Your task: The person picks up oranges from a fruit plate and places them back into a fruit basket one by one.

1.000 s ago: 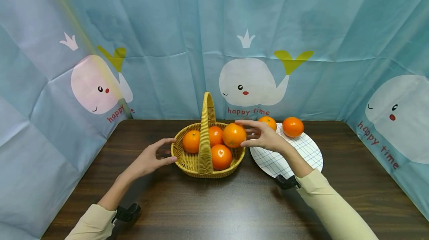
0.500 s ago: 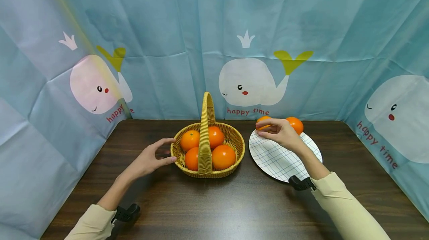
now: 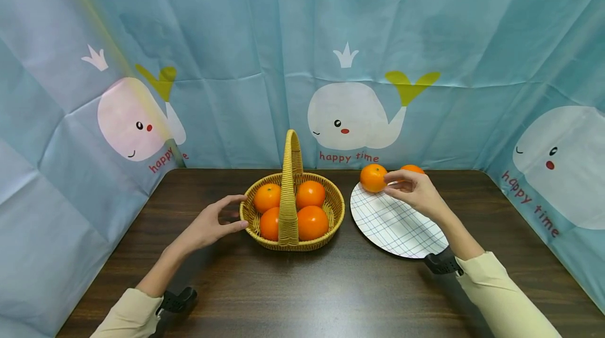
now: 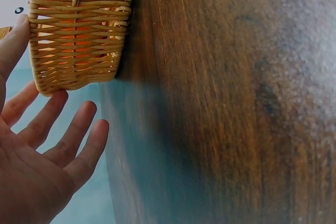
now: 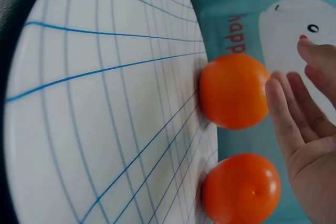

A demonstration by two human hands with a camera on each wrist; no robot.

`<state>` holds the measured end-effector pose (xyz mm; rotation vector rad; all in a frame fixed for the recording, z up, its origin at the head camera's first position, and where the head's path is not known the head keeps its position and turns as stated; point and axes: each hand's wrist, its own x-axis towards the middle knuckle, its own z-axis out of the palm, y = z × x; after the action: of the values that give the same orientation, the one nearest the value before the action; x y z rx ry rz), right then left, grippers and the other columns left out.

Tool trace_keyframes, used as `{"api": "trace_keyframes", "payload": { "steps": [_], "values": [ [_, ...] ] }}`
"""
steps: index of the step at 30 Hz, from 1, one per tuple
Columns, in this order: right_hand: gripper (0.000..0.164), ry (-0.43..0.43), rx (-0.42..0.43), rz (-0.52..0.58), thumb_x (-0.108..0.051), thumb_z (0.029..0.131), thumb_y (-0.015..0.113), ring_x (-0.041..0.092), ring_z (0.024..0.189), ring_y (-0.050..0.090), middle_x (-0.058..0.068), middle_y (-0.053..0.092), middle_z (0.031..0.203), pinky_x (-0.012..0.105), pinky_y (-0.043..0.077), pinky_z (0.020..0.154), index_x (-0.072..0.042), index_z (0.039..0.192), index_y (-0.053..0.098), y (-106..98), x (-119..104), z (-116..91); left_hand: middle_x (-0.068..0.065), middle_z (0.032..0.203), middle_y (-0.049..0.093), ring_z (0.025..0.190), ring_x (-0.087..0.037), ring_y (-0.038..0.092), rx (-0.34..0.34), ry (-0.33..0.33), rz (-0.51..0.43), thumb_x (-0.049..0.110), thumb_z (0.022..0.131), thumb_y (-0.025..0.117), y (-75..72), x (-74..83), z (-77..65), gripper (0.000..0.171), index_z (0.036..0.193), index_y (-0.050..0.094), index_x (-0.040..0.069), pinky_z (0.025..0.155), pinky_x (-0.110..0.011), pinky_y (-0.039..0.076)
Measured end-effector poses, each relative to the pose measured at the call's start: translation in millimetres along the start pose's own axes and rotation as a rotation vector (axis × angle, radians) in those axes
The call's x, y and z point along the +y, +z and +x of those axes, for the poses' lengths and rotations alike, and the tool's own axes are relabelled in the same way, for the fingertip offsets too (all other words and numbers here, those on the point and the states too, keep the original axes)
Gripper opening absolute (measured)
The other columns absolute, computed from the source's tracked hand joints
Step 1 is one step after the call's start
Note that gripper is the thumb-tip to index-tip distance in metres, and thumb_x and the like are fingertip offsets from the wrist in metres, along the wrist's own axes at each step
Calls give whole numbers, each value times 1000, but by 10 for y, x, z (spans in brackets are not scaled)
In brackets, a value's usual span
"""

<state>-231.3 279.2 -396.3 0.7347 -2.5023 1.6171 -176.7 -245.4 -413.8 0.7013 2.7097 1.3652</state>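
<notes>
A yellow wicker basket (image 3: 331,235) with an arched handle (image 3: 288,191) stands at mid-table and holds several oranges. My left hand (image 3: 205,228) is at its left end, thumb and fingertips apart and resting at the rim; in the left wrist view, fingertips touch the basket's weave (image 4: 81,35). To the right, my right hand (image 3: 418,193) hovers over a white plate (image 3: 402,228) with blue grid lines. Its fingers are spread beside the left orange (image 3: 373,178) on the plate's far part and hold nothing. A second orange (image 3: 413,169) is partly hidden behind the hand.
All this is on a dark wooden table (image 3: 283,296). Right behind its far edge hangs a light blue curtain (image 3: 246,112) printed with whales, and it continues along both sides. Each wrist wears a black strap device.
My right hand has let go of an orange in the basket and moved right, back over the plate. The oranges in the basket have shifted and settled. My left hand stays put.
</notes>
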Motion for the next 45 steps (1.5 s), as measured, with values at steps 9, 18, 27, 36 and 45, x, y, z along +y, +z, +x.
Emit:
{"api": "trace_keyframes", "payload": {
  "steps": [9, 18, 27, 36, 45],
  "values": [
    [55, 52, 43, -22, -7, 93, 76, 48, 127, 51, 24, 49, 141, 43, 48, 101, 5, 140, 52, 57, 55, -17, -20, 145, 51, 114, -42, 62, -11, -10, -3, 20, 93, 78, -11, -20, -4, 61, 146, 51, 4, 87, -52, 56],
    [73, 80, 53, -16, -12, 87, 83, 46, 143, 30, 15, 35, 156, 58, 33, 110, -7, 150, 46, 109, 8, 60, -19, 145, 50, 116, -43, 61, -15, -25, 3, 23, 93, 78, -2, -36, 8, 62, 146, 51, 5, 89, -52, 56],
    [88, 81, 18, -108, -18, 82, 89, 42, 131, 44, 15, 34, 158, 62, 39, 105, -10, 155, 40, 126, 87, 213, -22, 145, 50, 116, -44, 60, -19, -14, -8, 19, 94, 77, -12, 10, -7, 61, 146, 51, 2, 87, -49, 57],
    [90, 106, 9, -146, -25, 82, 88, 40, 127, 45, 18, 38, 156, 62, 43, 99, -10, 155, 38, 155, 221, 359, -21, 144, 51, 116, -43, 61, -20, -27, 2, 20, 93, 78, -16, 24, 3, 60, 145, 51, 4, 86, -46, 58],
    [95, 184, 13, -72, -22, 84, 87, 41, 116, 53, 24, 41, 151, 53, 49, 94, -4, 158, 30, 269, 250, 415, -22, 144, 51, 115, -45, 61, -22, -31, 1, 20, 93, 78, -21, 33, 3, 60, 145, 52, 3, 87, -52, 56]
  ]
}}
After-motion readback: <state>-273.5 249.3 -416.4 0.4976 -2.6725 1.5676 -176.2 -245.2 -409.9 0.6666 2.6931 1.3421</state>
